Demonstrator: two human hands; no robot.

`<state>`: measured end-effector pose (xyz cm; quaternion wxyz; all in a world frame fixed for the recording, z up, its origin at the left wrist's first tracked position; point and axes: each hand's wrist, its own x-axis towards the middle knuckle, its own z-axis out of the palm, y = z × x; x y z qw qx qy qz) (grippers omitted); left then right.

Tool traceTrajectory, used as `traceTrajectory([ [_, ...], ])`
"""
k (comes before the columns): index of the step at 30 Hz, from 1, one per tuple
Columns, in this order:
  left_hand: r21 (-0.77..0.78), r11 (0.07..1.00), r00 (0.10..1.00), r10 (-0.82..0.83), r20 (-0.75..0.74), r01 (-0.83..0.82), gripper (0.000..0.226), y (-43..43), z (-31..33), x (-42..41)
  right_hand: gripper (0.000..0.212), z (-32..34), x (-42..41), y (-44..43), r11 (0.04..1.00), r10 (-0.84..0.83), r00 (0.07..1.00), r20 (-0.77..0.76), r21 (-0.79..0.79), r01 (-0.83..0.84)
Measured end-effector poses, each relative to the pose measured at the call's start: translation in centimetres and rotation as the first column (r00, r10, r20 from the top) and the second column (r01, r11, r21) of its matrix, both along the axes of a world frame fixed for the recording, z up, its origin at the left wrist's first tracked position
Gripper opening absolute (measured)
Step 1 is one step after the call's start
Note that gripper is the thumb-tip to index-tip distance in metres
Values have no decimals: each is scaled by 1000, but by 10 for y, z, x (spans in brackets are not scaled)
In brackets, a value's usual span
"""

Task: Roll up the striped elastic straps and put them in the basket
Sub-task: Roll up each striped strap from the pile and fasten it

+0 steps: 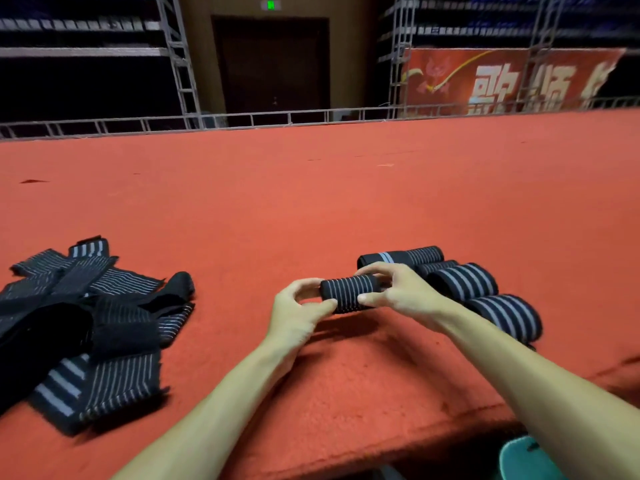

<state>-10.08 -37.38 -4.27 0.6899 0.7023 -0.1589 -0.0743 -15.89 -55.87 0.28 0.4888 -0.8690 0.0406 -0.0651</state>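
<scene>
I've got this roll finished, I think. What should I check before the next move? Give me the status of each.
1. Rolled strap wound tight, no loose tail showing: ok.
2. Left hand and right hand each grip one end of it: ok.
3. Finished rolls in the basket: not ok, they lie grouped on the red surface beside the right hand.
4. Basket located: cannot tell. Only a teal object shows at the lower right edge.
5. More straps to roll: ok, a pile of unrolled straps lies to the left.
</scene>
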Motion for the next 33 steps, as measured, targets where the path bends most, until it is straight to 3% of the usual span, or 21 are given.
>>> traceTrajectory([
  [3,-18,1000,1000,2,-9,-3,35,-36,-3,-6,43,13,-8,-30,885,-36,999,-3,-465,31],
  [5,-21,1000,999,-11,-39,10,39,-55,-4,-13,49,15,-12,-46,772,-37,999,-15,-636,19],
  [10,38,999,997,-26,-76,29,38,-89,-12,-18,41,9,-18,-66,481,-37,999,29,-875,43],
  [14,205,979,996,-34,82,17,34,-98,-17,-15,27,-1,-15,-68,387,-55,995,82,-917,97],
  [17,304,952,978,-26,209,-40,36,-99,-17,-17,23,-4,-13,-68,364,-75,991,111,-922,131],
  [24,410,912,955,-130,268,9,42,-64,-2,-14,14,0,-20,-43,350,-89,978,186,-914,206],
  [28,500,866,925,-175,336,-18,33,0,17,-10,28,6,-17,-7,485,-34,988,152,-862,149],
  [33,567,808,861,-169,480,-157,27,95,41,-18,34,7,-6,73,648,108,994,36,-760,-43],
])
